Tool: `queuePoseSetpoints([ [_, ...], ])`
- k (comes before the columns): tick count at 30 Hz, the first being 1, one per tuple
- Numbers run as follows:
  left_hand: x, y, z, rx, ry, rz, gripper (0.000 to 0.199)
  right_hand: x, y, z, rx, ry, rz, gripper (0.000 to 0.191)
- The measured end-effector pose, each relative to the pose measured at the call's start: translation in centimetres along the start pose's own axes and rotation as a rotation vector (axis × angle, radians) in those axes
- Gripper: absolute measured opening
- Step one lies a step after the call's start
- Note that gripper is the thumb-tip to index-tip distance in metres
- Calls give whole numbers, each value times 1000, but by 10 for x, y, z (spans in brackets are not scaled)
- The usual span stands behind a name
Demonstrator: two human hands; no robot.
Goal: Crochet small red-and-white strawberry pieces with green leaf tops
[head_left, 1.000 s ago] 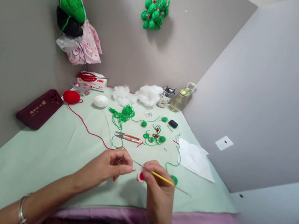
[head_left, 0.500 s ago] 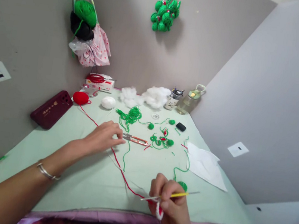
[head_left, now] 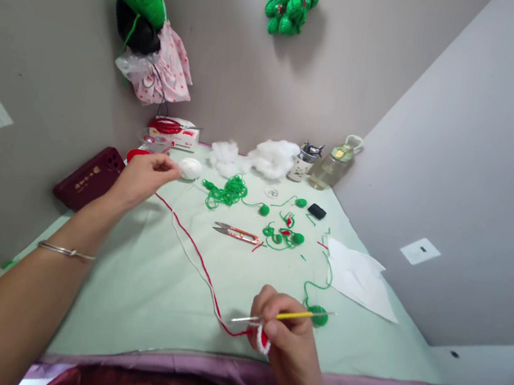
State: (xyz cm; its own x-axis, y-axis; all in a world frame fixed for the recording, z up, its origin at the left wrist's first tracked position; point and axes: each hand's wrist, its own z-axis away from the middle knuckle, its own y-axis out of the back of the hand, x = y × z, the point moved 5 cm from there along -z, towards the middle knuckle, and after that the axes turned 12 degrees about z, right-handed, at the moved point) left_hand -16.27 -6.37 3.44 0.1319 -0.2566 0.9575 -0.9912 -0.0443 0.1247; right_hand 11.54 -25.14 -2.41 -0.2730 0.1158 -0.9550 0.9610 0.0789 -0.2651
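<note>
My right hand (head_left: 285,337) grips a crochet hook (head_left: 295,315) with a yellow handle and a small red-and-white crocheted piece (head_left: 264,340). Red yarn (head_left: 194,246) runs from that piece toward the upper left, with a white strand (head_left: 188,254) beside it. At the far left of the table, my left hand (head_left: 145,178) has its thumb and fingers pinched together, next to a white yarn ball (head_left: 190,169). What the pinch holds, if anything, cannot be made out. Partly behind this hand is a red yarn ball (head_left: 136,154).
Thread snips (head_left: 237,233) lie mid-table, near tangled green yarn (head_left: 228,192) and small green crocheted balls (head_left: 298,239). White stuffing (head_left: 272,159), a pen cup (head_left: 302,166) and a bottle (head_left: 331,168) stand at the back. White paper (head_left: 360,277) lies right, a phone (head_left: 90,179) left.
My left hand has moved away from the snips, up and left to beside the white yarn ball. My right hand keeps the hook and piece, slightly shifted left.
</note>
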Motion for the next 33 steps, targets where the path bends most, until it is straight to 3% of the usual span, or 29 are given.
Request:
queuePoseSetpoints([
  [2, 12, -10, 14, 1, 15, 153, 28, 2, -1, -3, 17, -25, -18, 21],
  [4, 21, -32, 40, -40, 47, 289, 30, 4, -4, -5, 23, -66, -33, 22],
  [6, 25, -59, 69, -106, 174, 552, 23, 4, -8, -5, 21, -110, -42, 24],
  [8, 25, -80, 97, -165, 269, 615, 19, 4, -12, -5, 26, -145, -43, 26],
  [11, 22, -96, 125, -198, 309, 624, 15, 2, -20, -6, 21, -190, -64, 28],
  [18, 16, -103, 141, -204, 254, 585, 17, 13, -36, -12, -29, -298, -110, 39],
  [22, 14, -106, 143, -238, 263, 584, 17, 23, -40, -12, -71, -352, -62, 31],
  [26, 10, -100, 137, -249, 251, 484, 16, 24, -36, -11, -16, -362, -62, 30],
  [30, 17, -87, 132, -227, 67, 213, 27, 20, -25, -9, 36, -391, -76, 29],
  [33, 25, -90, 137, -321, 28, 296, 22, 16, -21, -6, 9, -413, -96, 27],
])
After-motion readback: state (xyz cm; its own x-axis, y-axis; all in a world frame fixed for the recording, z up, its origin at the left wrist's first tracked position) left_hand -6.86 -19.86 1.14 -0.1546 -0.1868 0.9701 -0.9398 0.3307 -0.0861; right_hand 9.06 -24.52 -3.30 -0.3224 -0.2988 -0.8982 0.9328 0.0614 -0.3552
